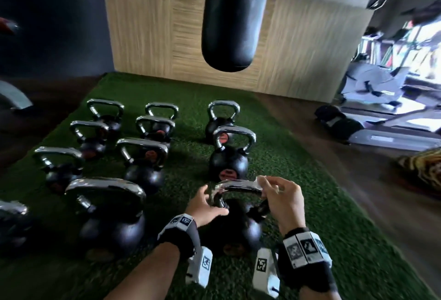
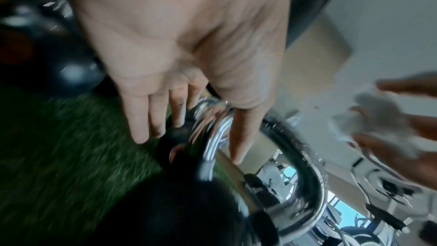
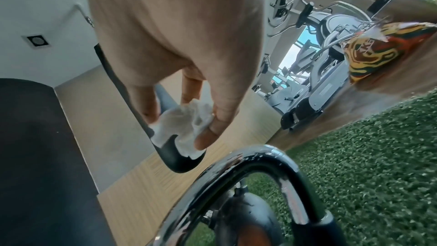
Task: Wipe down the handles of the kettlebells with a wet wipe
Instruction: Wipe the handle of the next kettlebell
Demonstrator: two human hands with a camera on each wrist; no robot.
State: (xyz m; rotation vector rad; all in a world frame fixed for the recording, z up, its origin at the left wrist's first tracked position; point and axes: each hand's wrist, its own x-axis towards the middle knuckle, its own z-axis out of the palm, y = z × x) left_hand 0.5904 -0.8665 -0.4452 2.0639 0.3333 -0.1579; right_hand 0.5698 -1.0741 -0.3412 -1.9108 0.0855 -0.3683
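White wipe (image 3: 183, 128) is pinched in the right hand (image 1: 281, 200), just above the shiny handle (image 1: 238, 186). Left hand (image 1: 205, 206), fingers straight, steadies the kettlebell (image 1: 241, 225) below, probably for wiping.

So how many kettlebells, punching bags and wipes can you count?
Kettlebells: 11 (one is cut off at the left edge)
Punching bag: 1
Wet wipe: 1
Total: 13
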